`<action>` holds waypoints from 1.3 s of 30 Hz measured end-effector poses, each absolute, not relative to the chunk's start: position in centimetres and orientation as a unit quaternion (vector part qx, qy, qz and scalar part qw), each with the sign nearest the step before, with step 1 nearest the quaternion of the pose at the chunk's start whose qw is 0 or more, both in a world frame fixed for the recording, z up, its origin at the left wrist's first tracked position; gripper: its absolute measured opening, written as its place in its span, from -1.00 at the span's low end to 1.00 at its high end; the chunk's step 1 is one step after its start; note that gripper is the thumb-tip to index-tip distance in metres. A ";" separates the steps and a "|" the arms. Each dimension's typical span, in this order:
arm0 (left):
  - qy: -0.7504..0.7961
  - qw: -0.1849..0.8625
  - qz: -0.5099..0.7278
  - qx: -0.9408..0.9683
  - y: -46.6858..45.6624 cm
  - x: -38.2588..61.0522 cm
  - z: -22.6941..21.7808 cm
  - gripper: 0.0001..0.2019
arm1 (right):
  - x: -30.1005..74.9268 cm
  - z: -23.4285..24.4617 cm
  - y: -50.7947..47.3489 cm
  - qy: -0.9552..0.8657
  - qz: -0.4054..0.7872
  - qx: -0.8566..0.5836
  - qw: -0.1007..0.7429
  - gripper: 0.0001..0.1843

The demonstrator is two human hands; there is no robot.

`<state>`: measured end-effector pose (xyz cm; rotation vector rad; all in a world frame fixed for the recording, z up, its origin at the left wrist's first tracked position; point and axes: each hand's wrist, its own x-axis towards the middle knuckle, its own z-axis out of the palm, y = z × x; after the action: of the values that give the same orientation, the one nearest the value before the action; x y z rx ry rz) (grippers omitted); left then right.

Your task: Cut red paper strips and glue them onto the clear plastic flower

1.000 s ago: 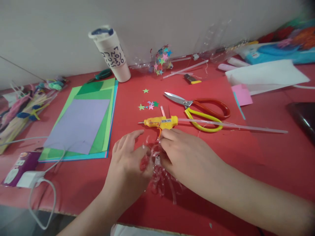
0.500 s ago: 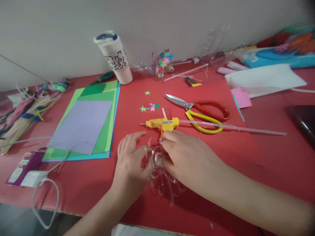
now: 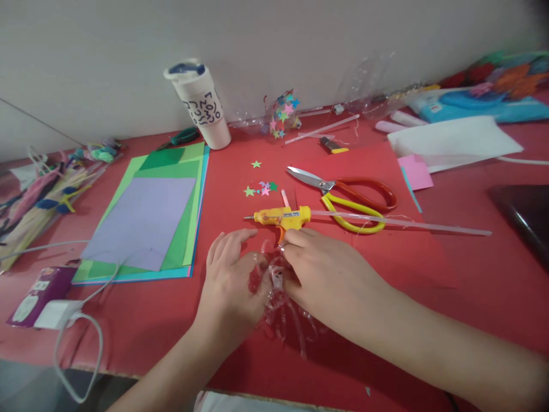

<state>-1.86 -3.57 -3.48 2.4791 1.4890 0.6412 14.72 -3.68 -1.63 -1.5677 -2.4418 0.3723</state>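
Note:
A tangle of clear, looped plastic strands (image 3: 283, 317) lies between my hands near the front of the table, with a small pale piece (image 3: 277, 278) at its middle. My left hand (image 3: 234, 280) has its thumb against the tangle's left side, its other fingers loosely bent above. From the right, the bent fingers of my right hand (image 3: 330, 266) close on the strands; their tips are partly hidden. Just beyond is a yellow glue gun (image 3: 283, 216), a long clear glue stick (image 3: 412, 225) coming out of its back. My right hand covers its handle.
Red-handled and yellow-handled scissors (image 3: 330, 186) lie behind the glue stick. Small paper stars (image 3: 261, 189) are scattered nearby. Coloured paper sheets (image 3: 141, 220) and a white charger (image 3: 60, 313) lie left. A white tumbler (image 3: 201, 106) stands by the wall; a white sheet (image 3: 454, 143) lies right.
The view has shifted slightly. The clear strands have turned a little between my fingers, and both hands stay almost in place.

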 end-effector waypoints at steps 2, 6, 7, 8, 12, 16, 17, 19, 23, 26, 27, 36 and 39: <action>0.500 0.083 0.210 0.836 -3.7 -1.8 -3.4 -0.92 | 14.7 -1.6 -3.7 -0.831 0.123 -0.533 0.107 -0.83; 0.505 0.086 0.207 0.833 -3.8 -1.8 -3.2 -0.92 | 14.7 -1.7 -3.7 -0.829 0.121 -0.534 0.116 -0.84; 0.508 0.090 0.208 0.831 -3.8 -1.9 -3.2 -0.92 | 14.7 -1.7 -3.7 -0.829 0.122 -0.533 0.117 -0.83; 0.511 0.095 0.207 0.829 -3.8 -1.9 -3.2 -0.92 | 14.7 -1.7 -3.8 -0.830 0.121 -0.531 0.120 -0.83; 0.512 0.105 0.204 0.828 -3.8 -2.1 -3.6 -0.92 | 14.8 -1.8 -3.9 -0.829 0.120 -0.531 0.127 -0.81; 0.493 0.095 0.203 0.841 -3.7 -2.3 -3.8 -0.91 | 14.9 -1.5 -3.9 -0.825 0.134 -0.537 0.118 -0.82; 0.484 0.088 0.202 0.847 -3.7 -2.3 -3.8 -0.91 | 14.9 -1.4 -3.8 -0.823 0.137 -0.539 0.117 -0.82; 0.474 0.071 0.207 0.853 -3.5 -2.4 -3.4 -0.90 | 14.8 -1.1 -3.8 -0.822 0.143 -0.538 0.120 -0.82; 0.468 0.037 0.199 0.860 -3.1 -2.5 -2.4 -0.85 | 14.5 -0.9 -3.8 -0.816 0.173 -0.536 0.130 -0.86; 0.451 0.048 0.189 0.871 -2.6 -2.6 -2.2 -0.85 | 14.7 -0.7 -3.8 -0.806 0.212 -0.529 0.159 -0.89; 0.445 0.057 0.191 0.873 -2.4 -2.6 -2.3 -0.86 | 15.0 -0.7 -3.8 -0.806 0.223 -0.517 0.184 -0.89; 0.400 0.076 0.197 0.892 -2.0 -3.3 -2.7 -0.84 | 18.9 -1.1 -1.0 -0.693 0.216 -0.679 0.112 -0.62; 0.378 0.074 0.200 0.901 -1.7 -3.4 -2.9 -0.84 | 17.3 -2.4 -0.2 -0.686 0.234 -0.677 0.125 -0.58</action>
<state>-3.35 -1.74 -2.94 2.7046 1.1360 0.6009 17.33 -0.18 -2.41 -1.9733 -1.9997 0.6818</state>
